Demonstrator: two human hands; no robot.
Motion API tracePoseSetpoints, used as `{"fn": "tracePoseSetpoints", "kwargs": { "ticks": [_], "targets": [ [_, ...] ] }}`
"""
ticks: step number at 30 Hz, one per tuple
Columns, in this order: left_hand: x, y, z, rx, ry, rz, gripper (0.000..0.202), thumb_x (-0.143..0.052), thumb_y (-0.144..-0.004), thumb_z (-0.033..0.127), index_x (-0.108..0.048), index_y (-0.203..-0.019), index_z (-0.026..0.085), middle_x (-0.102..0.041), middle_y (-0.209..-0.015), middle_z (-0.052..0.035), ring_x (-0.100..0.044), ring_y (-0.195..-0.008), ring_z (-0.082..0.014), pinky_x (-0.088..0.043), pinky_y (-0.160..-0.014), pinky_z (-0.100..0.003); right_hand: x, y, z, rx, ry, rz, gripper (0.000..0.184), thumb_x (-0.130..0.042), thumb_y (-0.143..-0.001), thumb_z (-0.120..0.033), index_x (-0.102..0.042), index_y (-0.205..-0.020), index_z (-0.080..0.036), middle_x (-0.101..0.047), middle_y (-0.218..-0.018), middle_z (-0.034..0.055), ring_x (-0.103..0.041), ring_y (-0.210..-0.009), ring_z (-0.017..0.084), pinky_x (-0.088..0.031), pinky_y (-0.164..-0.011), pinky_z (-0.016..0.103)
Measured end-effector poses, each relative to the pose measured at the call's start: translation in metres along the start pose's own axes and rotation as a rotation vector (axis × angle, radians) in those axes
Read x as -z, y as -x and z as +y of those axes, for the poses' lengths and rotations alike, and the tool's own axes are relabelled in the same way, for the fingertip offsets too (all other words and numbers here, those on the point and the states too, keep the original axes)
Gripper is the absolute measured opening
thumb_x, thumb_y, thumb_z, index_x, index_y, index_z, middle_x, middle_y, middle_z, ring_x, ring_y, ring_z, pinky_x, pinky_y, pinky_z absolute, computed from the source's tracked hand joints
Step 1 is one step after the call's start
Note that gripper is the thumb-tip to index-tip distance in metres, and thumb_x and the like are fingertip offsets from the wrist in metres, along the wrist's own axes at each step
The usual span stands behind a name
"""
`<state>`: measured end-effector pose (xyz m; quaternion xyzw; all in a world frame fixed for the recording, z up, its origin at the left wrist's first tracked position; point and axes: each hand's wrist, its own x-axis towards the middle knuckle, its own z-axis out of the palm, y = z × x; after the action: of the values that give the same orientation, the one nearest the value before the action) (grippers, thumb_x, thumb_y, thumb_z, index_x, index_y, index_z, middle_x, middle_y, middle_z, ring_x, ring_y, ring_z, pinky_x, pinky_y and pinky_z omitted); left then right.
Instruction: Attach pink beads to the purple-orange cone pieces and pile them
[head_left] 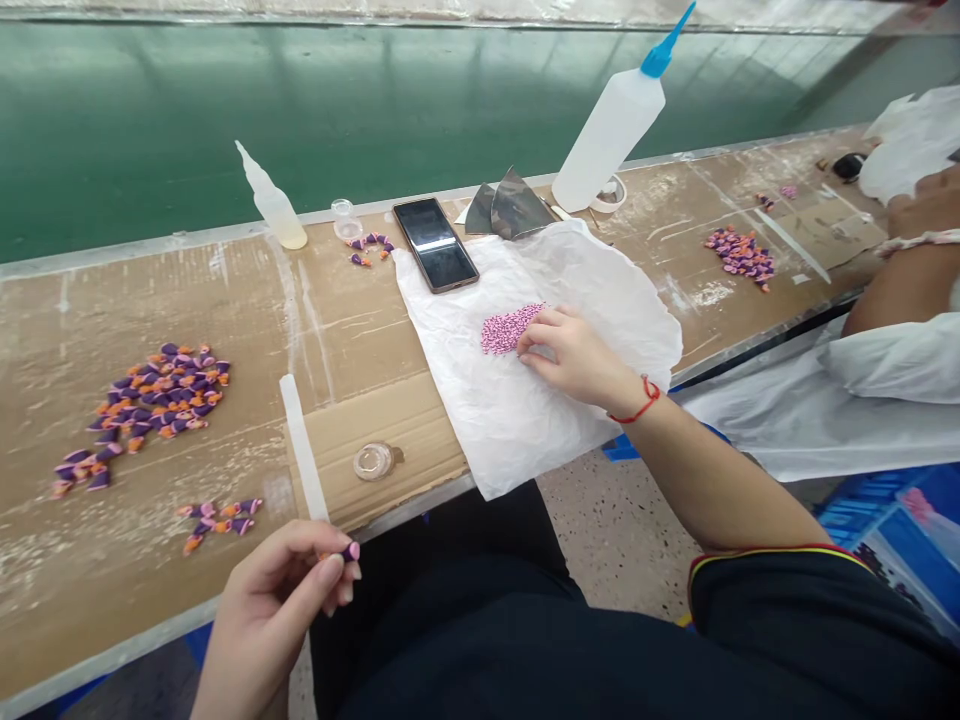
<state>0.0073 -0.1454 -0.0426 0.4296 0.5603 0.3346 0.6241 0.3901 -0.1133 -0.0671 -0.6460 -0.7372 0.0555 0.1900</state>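
Observation:
My right hand rests on a crumpled white sheet, its fingertips pinched at the edge of a small pile of tiny pink beads. My left hand is low at the table's front edge, fingers closed on a small purple and orange piece. A large heap of the same purple and orange pieces lies on the cardboard at the left. A smaller cluster of these pieces lies just above my left hand. A white stick lies on the cardboard between them.
A phone lies on the sheet's far corner. A big squeeze bottle with a blue nozzle and a small bottle stand at the back. A clear round cap sits near the edge. Another person's arm works at the right.

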Motion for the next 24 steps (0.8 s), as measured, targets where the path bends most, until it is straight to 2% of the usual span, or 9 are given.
{"fn": "tracePoseSetpoints", "kwargs": {
  "ticks": [13,24],
  "targets": [
    [-0.012,0.004,0.002,0.038,-0.041,-0.021,0.018,-0.078,-0.075,0.034,-0.072,-0.071,0.018,-0.065,-0.065,-0.0010,-0.055,-0.051,-0.0102,-0.045,-0.048,-0.018,0.002,-0.008,-0.003,0.151,0.226,-0.122,0.016,-0.053,-0.092,-0.015,-0.063,-0.080,-0.017,-0.063,-0.089,0.0111,-0.049,-0.089,0.027,-0.042,-0.083,0.041],
    [-0.024,0.006,0.011,0.002,-0.101,-0.125,0.021,-0.076,-0.078,0.036,-0.071,-0.069,0.017,-0.062,-0.058,-0.0011,-0.054,-0.048,-0.0110,-0.043,-0.046,-0.020,-0.004,0.000,-0.002,0.150,0.192,-0.060,0.017,-0.051,-0.094,-0.015,-0.061,-0.081,-0.019,-0.062,-0.089,0.0115,-0.050,-0.092,0.028,-0.042,-0.086,0.044]
  ]
}}
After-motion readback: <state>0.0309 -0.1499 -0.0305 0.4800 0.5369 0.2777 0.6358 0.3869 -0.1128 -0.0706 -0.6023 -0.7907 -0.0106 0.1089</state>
